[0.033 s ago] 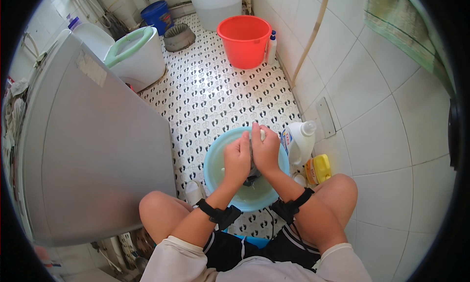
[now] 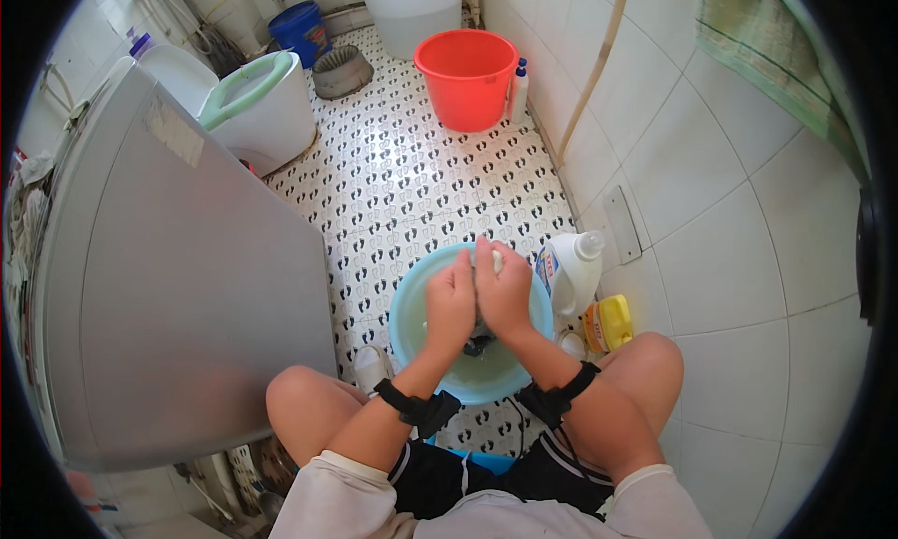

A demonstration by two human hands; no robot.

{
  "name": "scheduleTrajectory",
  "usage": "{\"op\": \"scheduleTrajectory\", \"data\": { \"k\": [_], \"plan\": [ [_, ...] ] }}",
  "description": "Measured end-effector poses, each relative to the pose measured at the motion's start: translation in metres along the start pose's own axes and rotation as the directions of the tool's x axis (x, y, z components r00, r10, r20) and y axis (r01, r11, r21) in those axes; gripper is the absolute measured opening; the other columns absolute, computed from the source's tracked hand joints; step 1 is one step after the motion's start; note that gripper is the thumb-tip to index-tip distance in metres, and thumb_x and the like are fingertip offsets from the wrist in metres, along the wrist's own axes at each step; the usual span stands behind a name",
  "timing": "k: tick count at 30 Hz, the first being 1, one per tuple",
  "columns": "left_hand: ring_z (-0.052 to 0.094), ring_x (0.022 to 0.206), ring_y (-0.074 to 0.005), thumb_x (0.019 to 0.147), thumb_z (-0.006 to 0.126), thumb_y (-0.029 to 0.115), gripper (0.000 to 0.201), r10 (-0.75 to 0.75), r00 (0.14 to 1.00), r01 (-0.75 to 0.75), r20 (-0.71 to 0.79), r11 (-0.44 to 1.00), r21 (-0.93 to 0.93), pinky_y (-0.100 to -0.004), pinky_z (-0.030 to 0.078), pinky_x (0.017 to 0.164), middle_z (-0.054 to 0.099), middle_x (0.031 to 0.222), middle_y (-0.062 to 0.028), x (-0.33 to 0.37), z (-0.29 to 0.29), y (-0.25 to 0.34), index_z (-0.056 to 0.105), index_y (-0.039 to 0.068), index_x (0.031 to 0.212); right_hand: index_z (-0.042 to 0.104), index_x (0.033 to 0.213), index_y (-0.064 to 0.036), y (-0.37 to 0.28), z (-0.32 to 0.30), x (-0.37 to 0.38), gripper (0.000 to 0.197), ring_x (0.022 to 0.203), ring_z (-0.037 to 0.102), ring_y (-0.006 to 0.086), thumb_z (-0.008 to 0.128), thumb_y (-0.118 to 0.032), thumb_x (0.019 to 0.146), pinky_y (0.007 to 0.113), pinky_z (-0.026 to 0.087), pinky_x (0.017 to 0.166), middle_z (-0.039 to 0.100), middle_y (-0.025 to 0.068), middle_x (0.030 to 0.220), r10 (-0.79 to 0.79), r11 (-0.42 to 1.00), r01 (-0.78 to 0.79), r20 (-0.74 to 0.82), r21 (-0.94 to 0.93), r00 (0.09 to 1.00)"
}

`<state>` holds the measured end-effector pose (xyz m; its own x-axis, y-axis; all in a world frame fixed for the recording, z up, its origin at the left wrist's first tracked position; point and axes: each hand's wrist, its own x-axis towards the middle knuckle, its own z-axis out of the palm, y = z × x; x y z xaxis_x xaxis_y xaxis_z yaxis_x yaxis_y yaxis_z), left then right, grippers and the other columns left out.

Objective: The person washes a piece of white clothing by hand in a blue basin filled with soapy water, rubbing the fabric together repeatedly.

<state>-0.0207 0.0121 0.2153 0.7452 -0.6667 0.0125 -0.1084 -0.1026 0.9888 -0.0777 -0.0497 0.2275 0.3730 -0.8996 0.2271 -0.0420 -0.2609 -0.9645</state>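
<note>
My left hand (image 2: 451,301) and my right hand (image 2: 503,290) are close together over a light blue basin (image 2: 400,326) of cloudy water. Both are closed around a dark wet cloth (image 2: 480,341), whose lower end hangs toward the water between my wrists. Most of the cloth is hidden by my palms, so its kind cannot be made out. Something whitish shows at the fingers of my right hand; whether it belongs to the cloth is unclear. Black straps with small boxes circle both my forearms.
Right of the basin stand a white detergent bottle (image 2: 572,273) and a yellow bottle (image 2: 610,323). Farther off are a red bucket (image 2: 468,86), a white pump bottle (image 2: 519,95) and a toilet (image 2: 271,118). A grey appliance (image 2: 206,287) fills the left; a tiled wall (image 2: 720,268) borders the right.
My right hand has shifted slightly left, closer against my left hand, and less of the cloth shows between them. The basin and bottles stay put.
</note>
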Motion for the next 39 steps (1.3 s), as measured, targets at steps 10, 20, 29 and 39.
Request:
{"op": "scheduleTrajectory", "data": {
  "k": [10, 20, 29, 39],
  "plan": [
    [0.039, 0.054, -0.0034, 0.103, 0.044, 0.033, 0.05, 0.02, 1.0, -0.02, -0.007, 1.0, -0.014, -0.0255, 0.031, 0.047, 0.048, 0.057, 0.0034, 0.007, -0.001, -0.003, 0.051, 0.002, 0.064, 0.062, 0.079, 0.0031, 0.001, 0.002, -0.002, 0.033, 0.058, 0.057, 0.0402, 0.055, -0.025, 0.094, 0.044, 0.043, 0.055, 0.055, 0.0256, 0.063, -0.015, 0.998, 0.016, 0.017, -0.054, 1.0],
    [0.04, 0.054, -0.0037, 0.102, 0.045, 0.032, 0.049, 0.002, 1.0, -0.003, -0.019, 0.997, -0.074, -0.0254, 0.032, 0.047, 0.049, 0.058, 0.0034, 0.008, -0.005, 0.008, 0.053, 0.0, 0.066, 0.062, 0.079, 0.0031, 0.0, 0.006, -0.009, 0.032, 0.056, 0.055, 0.0392, 0.055, -0.024, 0.094, 0.044, 0.042, 0.054, 0.054, 0.0246, 0.062, -0.073, 0.997, 0.073, 0.023, 0.033, 0.997],
    [0.039, 0.053, -0.0032, 0.103, 0.045, 0.031, 0.049, 0.008, 0.999, -0.011, -0.046, 0.998, -0.069, -0.0252, 0.031, 0.047, 0.048, 0.057, 0.0044, 0.005, -0.001, 0.008, 0.051, 0.001, 0.064, 0.057, 0.073, 0.0027, 0.003, 0.004, -0.003, 0.034, 0.051, 0.051, 0.0377, 0.053, -0.024, 0.095, 0.044, 0.039, 0.051, 0.051, 0.0238, 0.059, -0.083, 0.997, 0.083, 0.039, -0.003, 0.996],
    [0.036, 0.053, -0.0028, 0.103, 0.046, 0.03, 0.048, 0.03, 0.998, -0.035, -0.061, 0.995, -0.088, -0.0249, 0.028, 0.045, 0.044, 0.056, 0.0055, 0.005, 0.001, 0.006, 0.047, 0.004, 0.063, 0.059, 0.075, 0.0028, 0.013, 0.009, -0.005, 0.036, 0.051, 0.05, 0.034, 0.054, -0.026, 0.095, 0.042, 0.04, 0.052, 0.052, 0.0214, 0.057, -0.035, 0.999, 0.035, -0.009, 0.014, 0.999]
  ]
}}
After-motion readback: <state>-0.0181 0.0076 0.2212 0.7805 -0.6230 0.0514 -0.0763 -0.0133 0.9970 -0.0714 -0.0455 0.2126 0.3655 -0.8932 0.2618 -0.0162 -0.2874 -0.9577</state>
